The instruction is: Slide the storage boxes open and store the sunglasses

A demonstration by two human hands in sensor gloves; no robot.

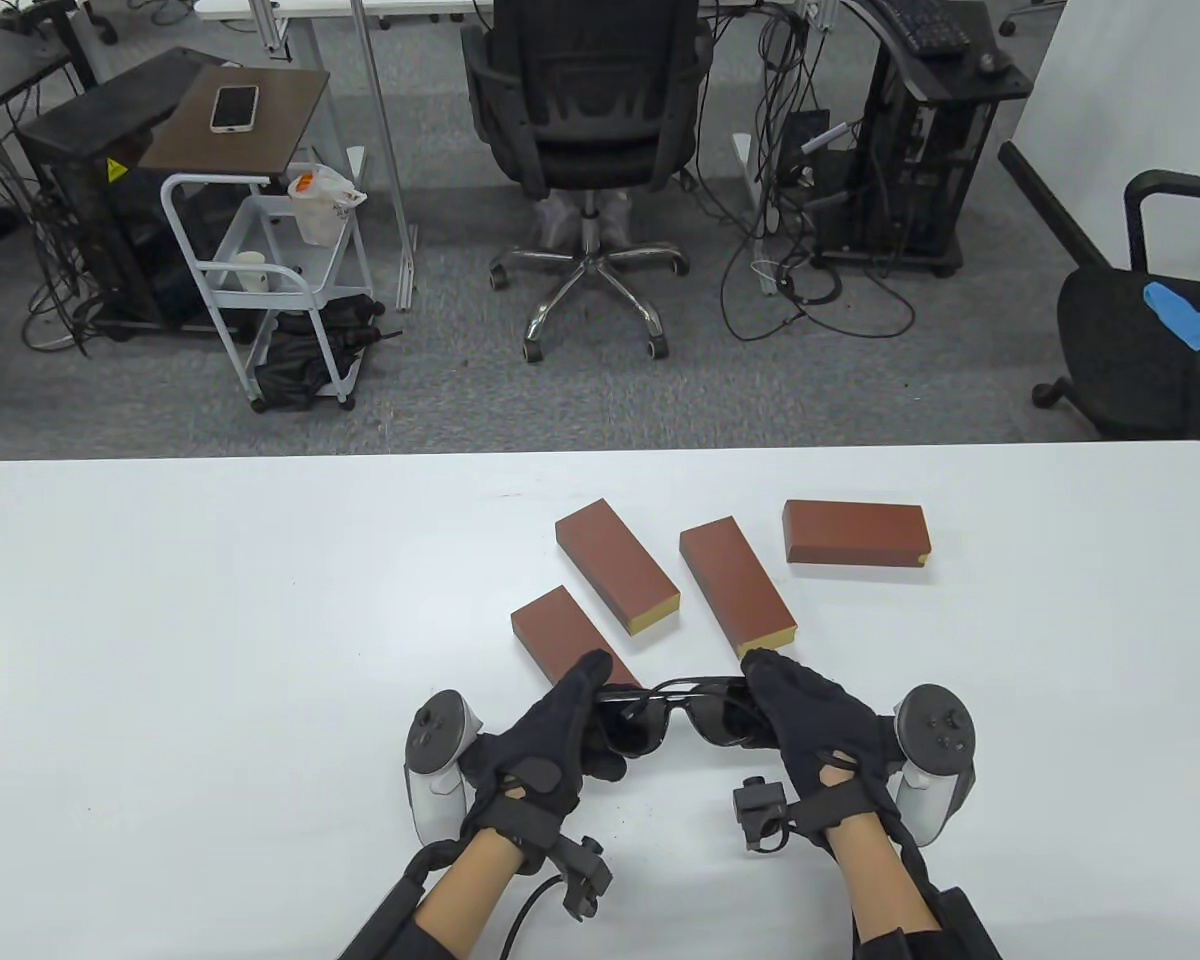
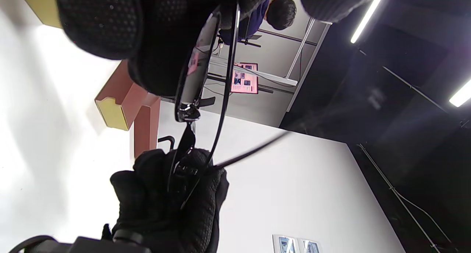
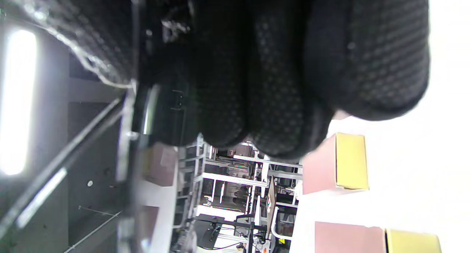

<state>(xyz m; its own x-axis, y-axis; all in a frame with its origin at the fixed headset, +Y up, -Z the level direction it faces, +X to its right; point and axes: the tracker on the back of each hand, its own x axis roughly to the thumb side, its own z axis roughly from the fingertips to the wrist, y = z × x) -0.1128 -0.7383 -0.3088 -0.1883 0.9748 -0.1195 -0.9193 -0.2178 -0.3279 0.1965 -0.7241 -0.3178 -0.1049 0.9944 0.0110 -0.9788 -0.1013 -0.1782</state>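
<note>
Both hands hold the sunglasses [image 1: 672, 715] between them, just above the desk [image 1: 210, 620]. The left hand [image 1: 550, 745] has its grip curled round one end of the frame, and the right hand [image 1: 810, 725] has its grip curled round the other end. In the left wrist view one thin arm of the glasses sticks out, so they do not look fully folded.

Four brown storage boxes [image 1: 615, 580] lie on the desk, all past the grips, on the far side from the person. One box [image 1: 560, 632] sits just beyond the left grip, partly hidden by its fingers. Another box [image 1: 738, 588] ends just beyond the right grip. The last box [image 1: 857, 533] lies farther off to the right. All four look closed, with only a yellow end showing on some.

So the step in hand seems to be getting the glasses ready. Next, I think, one hand must let go, and a box must be slid open before the glasses can go in.
</note>
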